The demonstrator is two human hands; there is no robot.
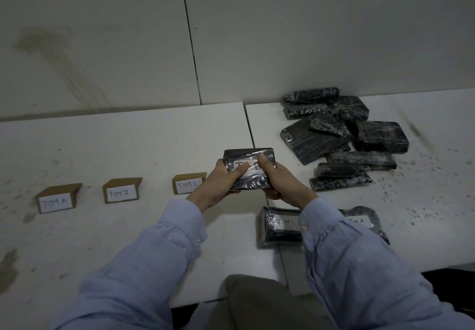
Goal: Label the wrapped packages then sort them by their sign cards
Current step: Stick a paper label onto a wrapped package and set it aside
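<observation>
Both my hands hold one black wrapped package (250, 155) above the table's middle. My left hand (223, 181) grips its left side and my right hand (280, 180) grips its right side. Both thumbs press on a white label on its top face; the label's writing is partly hidden. Three cardboard sign cards stand in a row to the left: TIM A (57, 198), TIM B (121, 191) and TIM C (187, 183). Two labelled packages lie near my right sleeve, one marked TIM C (279, 224) and one marked TIM A (365, 220).
A heap of several unlabelled black wrapped packages (341, 137) lies at the back right against the wall. The white table (128, 144) has a seam down its middle and dark specks on its right half. My knee shows below the front edge.
</observation>
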